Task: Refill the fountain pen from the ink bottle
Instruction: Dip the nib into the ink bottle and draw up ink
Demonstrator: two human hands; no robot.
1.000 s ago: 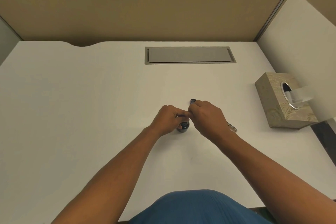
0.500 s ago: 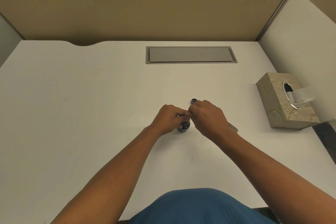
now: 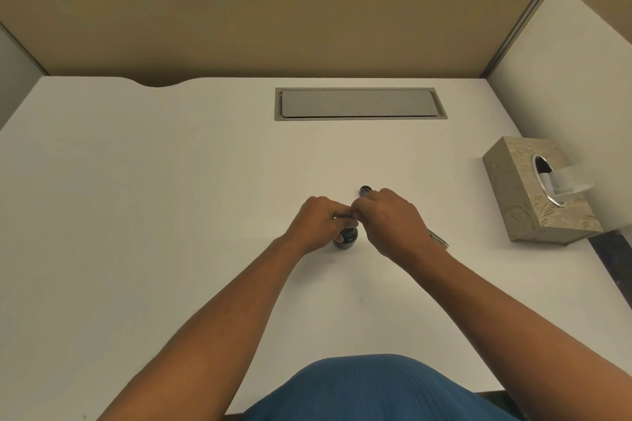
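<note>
A small dark ink bottle (image 3: pixel 346 238) stands on the white desk (image 3: pixel 171 215), partly hidden under my left hand (image 3: pixel 318 224). That hand is closed around a thin dark pen part (image 3: pixel 342 216) held just above the bottle. My right hand (image 3: pixel 393 220) pinches the same part from the right, fingertips touching the left hand's. The nib and the bottle's mouth are hidden. The bottle's round dark cap (image 3: pixel 365 190) lies on the desk just behind my right hand. A silver pen piece (image 3: pixel 438 238) pokes out from under my right wrist.
A patterned tissue box (image 3: pixel 533 195) sits at the right edge of the desk. A grey cable hatch (image 3: pixel 359 103) is set into the desk at the back. Tan partition walls close off the back, and a white panel closes the right.
Both hands have stayed in the same place over the bottle. Only the view has shifted slightly.
</note>
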